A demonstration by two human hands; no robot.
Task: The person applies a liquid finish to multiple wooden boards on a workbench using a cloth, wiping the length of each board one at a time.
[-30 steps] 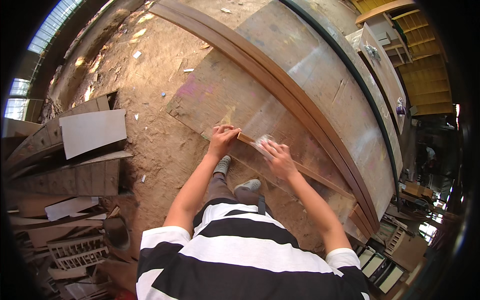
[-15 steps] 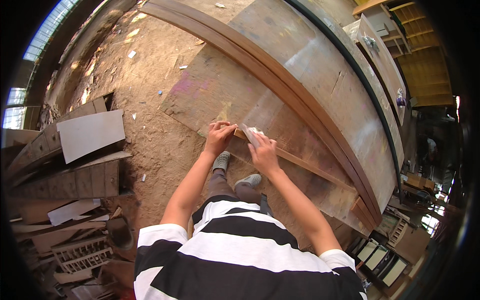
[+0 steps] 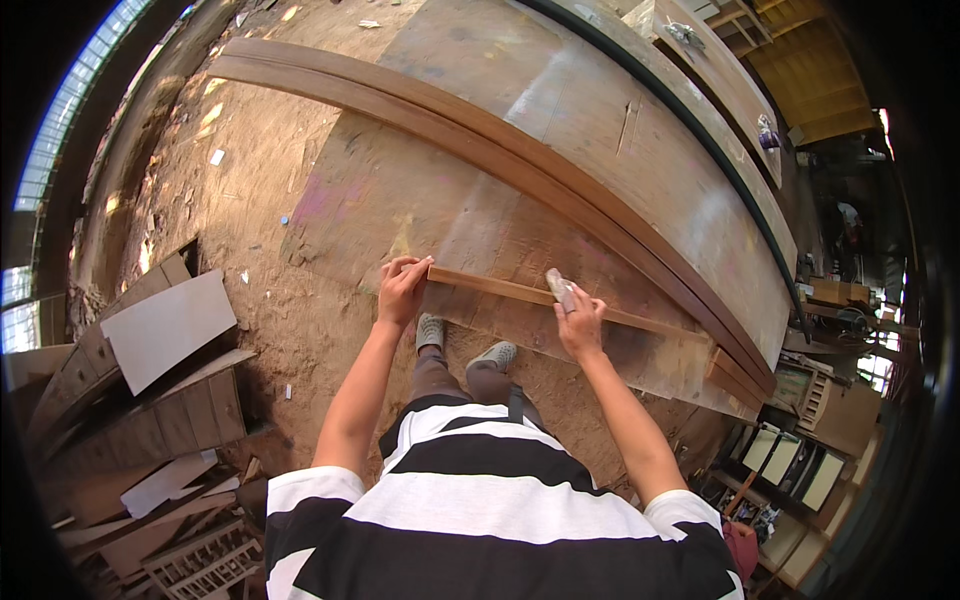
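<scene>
A slim brown wooden strip (image 3: 500,287) runs across the near part of a stained plywood work surface (image 3: 370,185). At its left end my left hand (image 3: 402,290) is closed, pinching the tip between thumb and fingers. Farther right, my right hand (image 3: 580,322) grips a pale, crumpled sheet (image 3: 560,288) against the strip. Whether that sheet is cloth or sandpaper I cannot tell.
Beyond the strip lie long brown wooden boards (image 3: 480,140), side by side, and a black tube (image 3: 690,135). Short wood blocks (image 3: 735,380) sit at right. Planks and a pale panel (image 3: 170,330) are piled on the dirt floor (image 3: 300,330) at left.
My right hand has slid with the pale sheet rightward along the strip, away from my left hand. The left hand still holds the strip's end. The whole view has shifted somewhat.
</scene>
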